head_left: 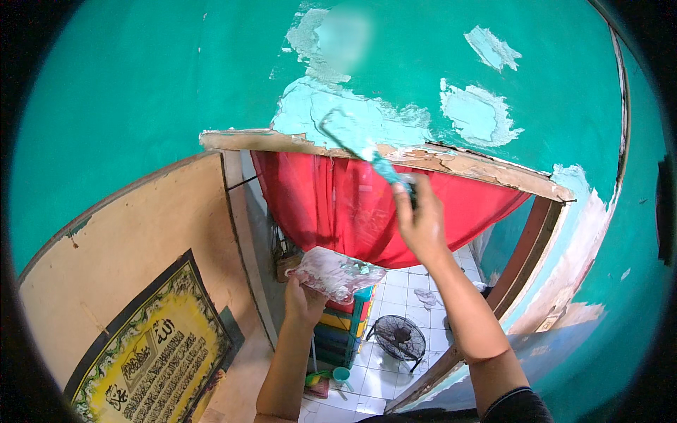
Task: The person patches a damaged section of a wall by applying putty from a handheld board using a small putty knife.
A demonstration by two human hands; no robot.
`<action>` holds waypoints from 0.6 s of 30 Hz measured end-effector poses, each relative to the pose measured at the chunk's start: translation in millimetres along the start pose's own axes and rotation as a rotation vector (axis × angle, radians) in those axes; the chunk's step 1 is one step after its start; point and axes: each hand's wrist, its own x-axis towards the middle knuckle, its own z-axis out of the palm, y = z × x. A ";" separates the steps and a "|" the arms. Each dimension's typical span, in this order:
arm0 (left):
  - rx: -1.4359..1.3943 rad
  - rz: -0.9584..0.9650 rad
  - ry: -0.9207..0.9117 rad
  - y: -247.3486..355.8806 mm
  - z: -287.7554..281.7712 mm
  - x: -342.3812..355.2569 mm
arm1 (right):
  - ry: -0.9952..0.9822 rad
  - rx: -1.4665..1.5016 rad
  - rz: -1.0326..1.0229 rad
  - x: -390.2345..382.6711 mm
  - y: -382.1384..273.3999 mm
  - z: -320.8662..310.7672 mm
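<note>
My right hand (pixel 423 222) grips a putty knife (pixel 382 167) by its handle, with the blade raised over a pale mint filler patch (pixel 296 113) on the green wall (pixel 141 84), just above a chipped wooden lintel (pixel 493 173); whether the blade touches the wall I cannot tell. Lower down, my left hand (pixel 304 299) holds a flat board (pixel 338 271) smeared with whitish putty and flecks of mint. Behind the knife and board hangs a red curtain (pixel 317 197) across the doorway. Smaller rough patches (pixel 476 113) mark the wall to the right.
A cream panel (pixel 127 225) with a yellow, black-bordered poster (pixel 159 331) stands at left. Through the doorway are a multicoloured plastic drawer unit (pixel 335 324), a black fan (pixel 395 338) and a light-blue dipper (pixel 342 377) on white tiles (pixel 395 292). A wooden door frame (pixel 525 254) runs down the right.
</note>
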 end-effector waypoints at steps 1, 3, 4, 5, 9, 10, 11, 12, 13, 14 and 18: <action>0.016 0.004 -0.014 -1.4 0.5 0.4 | 0.012 -0.021 -0.003 5.3 -1.6 4.8; 0.044 0.030 -0.029 0.9 -6.7 -2.4 | 0.021 -0.048 -0.013 12.0 -5.4 15.0; 0.055 0.021 -0.025 0.7 -9.6 -2.1 | 0.043 -0.067 -0.016 12.7 -5.3 11.1; 0.064 0.020 -0.014 2.9 -14.1 -4.2 | 0.056 -0.078 -0.019 12.0 -5.4 8.5; 0.066 0.033 0.010 6.7 -20.0 -9.5 | 0.068 -0.153 0.038 2.3 9.3 -22.9; 0.075 0.030 0.030 7.0 -20.0 -11.7 | 0.067 -0.178 0.070 -1.7 15.0 -32.0; 0.086 0.028 0.045 8.5 -18.5 -13.5 | 0.094 -0.184 0.048 -5.0 17.4 -40.0; 0.097 0.027 0.062 9.3 -17.1 -15.2 | 0.121 -0.190 0.026 -8.6 19.0 -47.2; 0.087 0.020 0.050 9.4 -16.3 -17.1 | 0.135 -0.201 0.024 -13.0 21.0 -53.7; 0.075 0.013 0.036 9.7 -15.2 -18.6 | 0.125 -0.203 0.067 -16.7 16.8 -61.4; 0.043 -0.009 0.007 7.5 -23.9 -17.8 | 0.108 -0.127 -0.011 -15.1 13.5 -71.3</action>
